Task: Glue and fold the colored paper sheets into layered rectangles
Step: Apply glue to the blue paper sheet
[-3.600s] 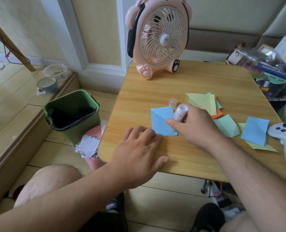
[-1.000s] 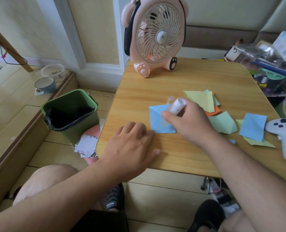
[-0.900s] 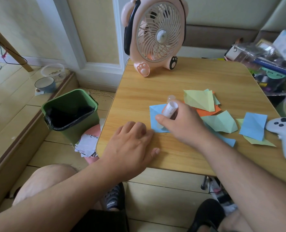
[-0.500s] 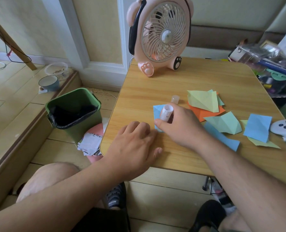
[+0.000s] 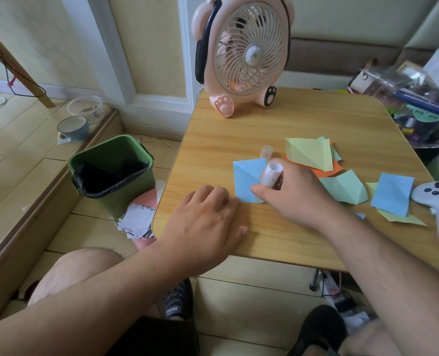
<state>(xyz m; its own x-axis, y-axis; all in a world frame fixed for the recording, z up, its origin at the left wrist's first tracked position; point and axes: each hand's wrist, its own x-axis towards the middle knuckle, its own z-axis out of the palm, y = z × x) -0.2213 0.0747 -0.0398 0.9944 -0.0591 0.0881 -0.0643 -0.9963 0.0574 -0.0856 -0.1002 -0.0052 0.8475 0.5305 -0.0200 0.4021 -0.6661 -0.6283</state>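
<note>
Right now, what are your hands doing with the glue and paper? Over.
Right hand grips glue stick over blue paper. Left hand flat on table, fingers at paper's edge. Cap off, nothing blocking.

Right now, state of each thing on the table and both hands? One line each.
glue stick: uncapped, tilted, tip down on the blue sheet
glue cap: off, standing on the table
blue sheet: creased, lying flat
left hand: flat on the table, fingertips at the sheet's edge
right hand: grip around the glue stick
fan: upright; running or not, cannot tell
bin: open, black liner
</note>
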